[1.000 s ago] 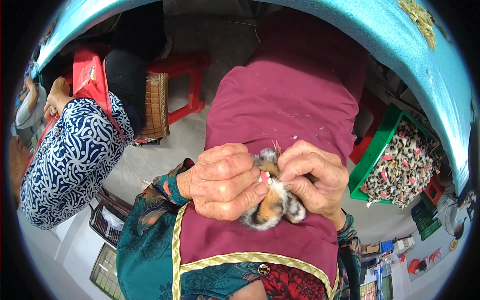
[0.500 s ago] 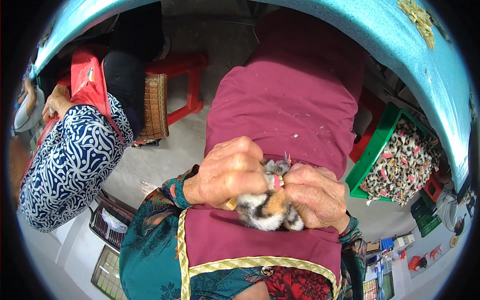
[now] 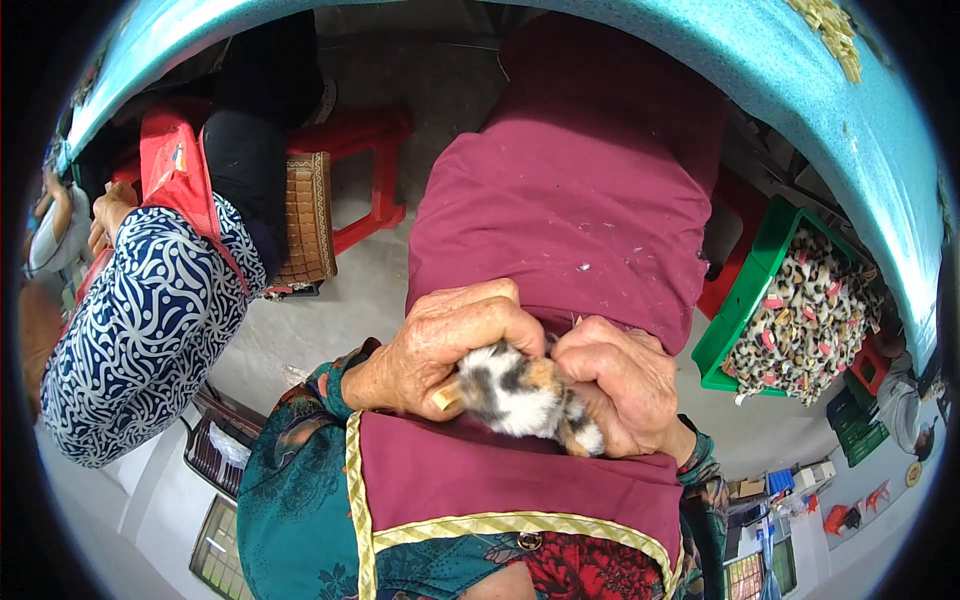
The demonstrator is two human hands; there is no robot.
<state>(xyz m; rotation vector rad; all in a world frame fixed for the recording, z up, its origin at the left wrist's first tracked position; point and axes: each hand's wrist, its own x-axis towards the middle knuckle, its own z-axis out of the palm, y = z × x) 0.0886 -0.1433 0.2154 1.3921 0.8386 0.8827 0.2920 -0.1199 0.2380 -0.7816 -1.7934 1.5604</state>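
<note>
A small furry toy (image 3: 515, 395) with white, black and orange patches lies between my hands, over the waist of my maroon apron (image 3: 560, 230). My left hand (image 3: 450, 340) grips it from the left with curled fingers. A short tan tab (image 3: 446, 398) sticks out just below that thumb. On the other side my right hand (image 3: 628, 385) is closed around the toy's right part, fingers bent inward. The two hands nearly meet at the toy's far edge, and the fingertips there hide what they pinch.
To the right, a green crate (image 3: 712, 365) holds many similar furry pieces with pink bits. A blue-covered table (image 3: 700, 45) curves across the far side, bearing a tan pile (image 3: 832, 35). At left sits a co-worker in a patterned sleeve (image 3: 150, 330), near a red stool (image 3: 385, 170).
The toy has turned, so more white fur faces up; its pink piece and a pointed bit beyond it are now hidden. My left hand has tilted, with its thumb lower on the fur.
</note>
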